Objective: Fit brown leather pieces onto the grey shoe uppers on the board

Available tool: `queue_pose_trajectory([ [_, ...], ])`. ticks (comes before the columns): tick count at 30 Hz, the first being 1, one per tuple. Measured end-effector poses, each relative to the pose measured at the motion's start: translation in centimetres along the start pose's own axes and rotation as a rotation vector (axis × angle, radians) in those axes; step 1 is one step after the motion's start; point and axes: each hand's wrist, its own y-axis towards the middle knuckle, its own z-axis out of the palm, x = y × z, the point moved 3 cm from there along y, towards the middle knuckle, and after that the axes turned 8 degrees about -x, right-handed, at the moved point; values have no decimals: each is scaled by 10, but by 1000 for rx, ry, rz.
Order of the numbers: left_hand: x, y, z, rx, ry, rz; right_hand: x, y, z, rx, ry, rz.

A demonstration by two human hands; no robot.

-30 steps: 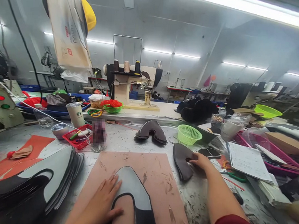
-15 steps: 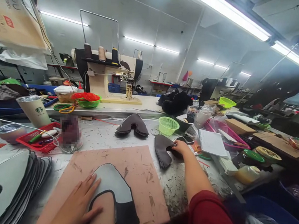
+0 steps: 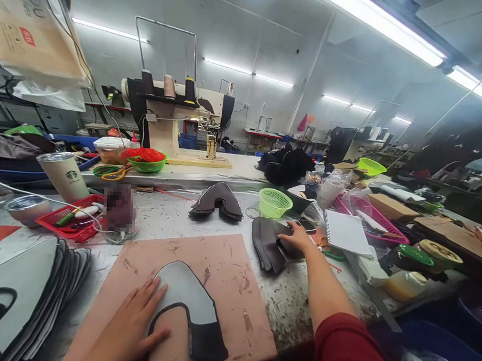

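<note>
My left hand (image 3: 130, 325) lies flat, fingers spread, on a grey-and-black shoe upper piece (image 3: 189, 307) that rests on the pink cutting board (image 3: 228, 266). My right hand (image 3: 296, 238) reaches forward to a stack of dark brown shoe pieces (image 3: 268, 244) on the table beside the board, its fingers resting on the top piece. Whether it grips that piece I cannot tell.
A stack of grey-and-black pieces (image 3: 20, 293) lies at the left. Another brown stack (image 3: 218, 201), a green basket (image 3: 275, 202), a notebook (image 3: 345, 232), a red tray (image 3: 71, 217), a cup (image 3: 65, 175) and a sewing machine (image 3: 175, 118) stand beyond.
The view has swung to the right. My right hand has shifted slightly on the brown stack. My left hand stays on the grey piece.
</note>
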Motion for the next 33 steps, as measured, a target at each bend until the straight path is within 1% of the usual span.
queue_pose_trajectory([
  [3,-7,-2,-8,78,-40,-6,18,-3,-1,53,-8,-81],
  [6,-14,-2,-20,207,-100,-40,49,-19,-5,106,-44,-166],
  [8,-17,-2,-27,284,-135,-65,80,-43,-12,116,-80,-289],
  [10,-21,-1,-34,313,-190,-102,115,-81,-25,111,-66,-505],
  [11,-23,1,-38,299,-242,-127,132,-103,-34,125,-30,-610],
  [13,-29,3,-49,222,-427,-185,161,-146,-54,151,117,-801],
  [15,-37,5,-63,115,-725,-213,182,-182,-73,249,335,-991],
  [16,-42,5,-70,84,-902,-216,188,-193,-80,280,451,-1039],
  [17,-45,4,-77,64,-1078,-224,192,-200,-83,305,562,-1045],
  [18,-48,2,-83,50,-1239,-246,194,-203,-82,318,663,-1005],
  [19,-49,-1,-87,39,-1377,-288,195,-203,-76,328,750,-926],
  [21,-48,-9,-87,37,-1575,-432,196,-199,-51,388,863,-702],
  [23,-43,-17,-77,90,-1659,-601,196,-197,-14,491,901,-493],
  [24,-40,-20,-68,120,-1643,-677,198,-199,3,531,898,-426],
  [25,-35,-23,-60,124,-1583,-740,199,-200,19,548,887,-388],
  [27,-22,-23,-43,56,-1354,-801,204,-203,42,525,859,-388],
  [28,-16,-21,-37,11,-1219,-791,207,-203,49,492,844,-410],
  [30,-6,-14,-28,-37,-982,-699,212,-200,58,420,811,-455],
  [33,0,-2,-23,-29,-736,-524,216,-191,66,349,737,-482],
])
